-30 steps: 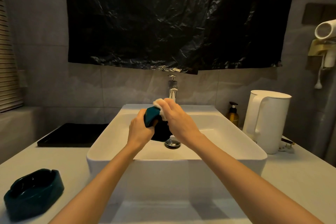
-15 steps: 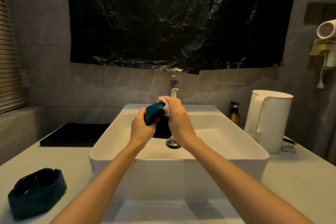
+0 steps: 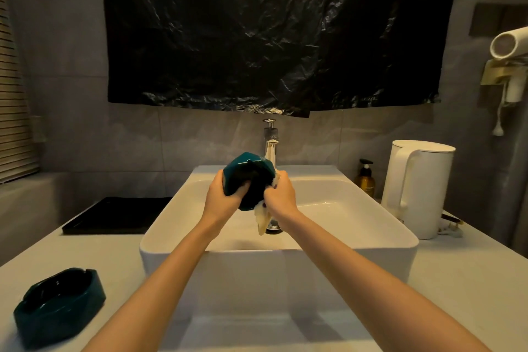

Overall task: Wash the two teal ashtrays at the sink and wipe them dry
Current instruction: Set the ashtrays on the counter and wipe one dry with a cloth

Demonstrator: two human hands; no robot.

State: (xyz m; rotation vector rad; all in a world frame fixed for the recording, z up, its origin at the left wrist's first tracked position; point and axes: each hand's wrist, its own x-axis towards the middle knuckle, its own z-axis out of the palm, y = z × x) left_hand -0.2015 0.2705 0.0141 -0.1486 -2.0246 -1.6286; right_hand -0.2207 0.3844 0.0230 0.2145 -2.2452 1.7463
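Over the white basin [image 3: 177, 240] I hold a teal ashtray [image 3: 248, 177] tipped on edge, its hollow facing me. My left hand [image 3: 221, 200] grips its left rim, thumb inside the hollow. My right hand [image 3: 281, 197] pinches a pale cloth [image 3: 261, 218] against the ashtray's lower right side; the cloth's tail hangs down toward the drain. A second teal ashtray [image 3: 58, 307] sits upright on the counter at the near left, apart from both hands.
A chrome tap [image 3: 270, 140] rises behind the basin. To the right stand a white kettle [image 3: 417, 188] and an amber pump bottle [image 3: 365, 180]. A black tray [image 3: 117, 216] lies left of the basin. Black plastic sheeting covers the wall above.
The ashtray has turned, so its hollow now faces me. My right hand has slid from the top edge down to the lower right side, and the cloth now dangles below.
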